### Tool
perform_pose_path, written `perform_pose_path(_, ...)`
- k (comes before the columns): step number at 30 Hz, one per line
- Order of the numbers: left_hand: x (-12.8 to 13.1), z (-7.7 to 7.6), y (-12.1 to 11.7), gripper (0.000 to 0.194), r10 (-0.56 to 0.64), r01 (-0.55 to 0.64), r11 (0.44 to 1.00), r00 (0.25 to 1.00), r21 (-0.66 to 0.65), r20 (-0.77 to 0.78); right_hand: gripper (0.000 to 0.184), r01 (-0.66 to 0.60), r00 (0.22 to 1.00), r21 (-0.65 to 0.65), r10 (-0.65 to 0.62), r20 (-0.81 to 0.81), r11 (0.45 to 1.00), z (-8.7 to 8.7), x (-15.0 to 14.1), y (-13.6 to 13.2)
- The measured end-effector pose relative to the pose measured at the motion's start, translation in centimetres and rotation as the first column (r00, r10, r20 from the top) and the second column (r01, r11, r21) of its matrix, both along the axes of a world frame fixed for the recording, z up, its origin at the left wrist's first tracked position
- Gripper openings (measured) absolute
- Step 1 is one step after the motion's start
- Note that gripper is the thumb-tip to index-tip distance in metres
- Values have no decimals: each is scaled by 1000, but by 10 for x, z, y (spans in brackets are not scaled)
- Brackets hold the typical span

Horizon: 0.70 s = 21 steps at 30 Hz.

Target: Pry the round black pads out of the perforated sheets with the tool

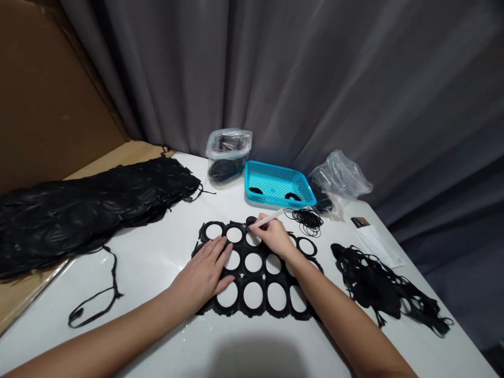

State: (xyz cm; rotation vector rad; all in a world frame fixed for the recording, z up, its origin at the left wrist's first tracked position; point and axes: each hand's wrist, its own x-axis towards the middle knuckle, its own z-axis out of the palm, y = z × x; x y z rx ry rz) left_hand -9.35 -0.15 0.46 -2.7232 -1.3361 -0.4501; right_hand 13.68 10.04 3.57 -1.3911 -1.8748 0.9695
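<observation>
Centrally, holed black sheet (264, 278) lies flat on white table (149, 257). Left hand (208, 265) spread open, resting on sheet's 9 o'clock side. Right hand (272, 235) closed around white tool (268, 218), tip at sheet's 12 o'clock edge. From sheet: blue basket (275, 185) toward 12 o'clock, scraps (378, 286) at 3, black stack (90, 205) near 10.

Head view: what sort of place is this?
Probably a small hand-work station: a blue basket holding black pieces, a pile of black material, and a holed black sheet under the left hand.

Grey curtain (260, 79) — brown cardboard (47, 94)
</observation>
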Motion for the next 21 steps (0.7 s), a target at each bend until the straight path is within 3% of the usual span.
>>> perform_pose_path(6,-5,-5,0,61,-1,2,1000,1000,-11,19,13,-189,981,28,189,-35,982,-9,-28,-27)
perform_pose_path(15,-1,-3,0,61,-4,4,1000,1000,4,13,10,-235,972,125,236,6,964,-13,-27,-28)
perform_pose_path(18,-1,-2,-1,61,-3,3,1000,999,-5,43,13,-274,960,223,250,130,936,-15,-29,-37)
perform_pose_path(21,-1,-3,-2,60,3,-1,1000,998,-24,68,11,-416,885,362,280,371,834,-18,-33,-43)
